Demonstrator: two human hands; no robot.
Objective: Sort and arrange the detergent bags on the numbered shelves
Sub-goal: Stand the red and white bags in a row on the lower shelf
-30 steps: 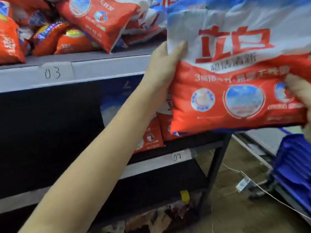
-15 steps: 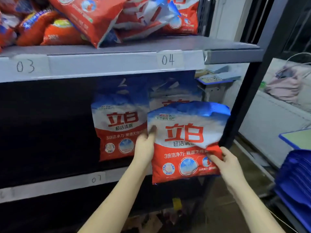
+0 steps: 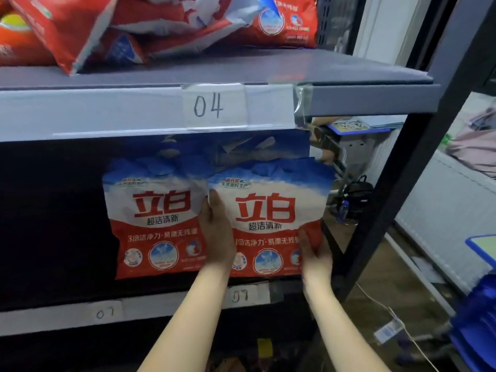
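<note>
Detergent bag (image 3: 271,224): red, white and blue pouch with large red characters, held upright at the front of the lower shelf (image 3: 166,310), right-hand end, under the "04" label (image 3: 213,106).
Position: bottom edge at or just above the shelf lip; cannot tell if it bears weight yet. Left edge overlaps or touches the neighbour bag (image 3: 155,224), which stands upright just beside it.
Left hand (image 3: 217,232): thumb on the bag's front face along its left edge, fingers hidden behind; grip clamped on that edge.
Right hand (image 3: 312,253): holds the lower right corner, thumb on the front, fingers tucked out of sight; grip clamped on the bag.
Behind: a further blue-topped bag (image 3: 236,149) shows above both, top creased.
Upper shelf (image 3: 241,71): loose pile of red bags (image 3: 166,25), lying at angles, unsorted.
Shelf labels: two small tags (image 3: 241,295) on the lower lip, both seem to read "07"; writing faint.
Handling, judged: soft film pouch, powder inside probably shifts and sags; moderately heavy. Glossy skin likely slick. Top seam crumples, poor hold.
Where to take hold, judged: both side edges low down, near the filled bulk, as now.
Step in hand, judged: seating the bag upright in line with its neighbour.
Risk, judged: may slump forward off the lip once released.
</note>
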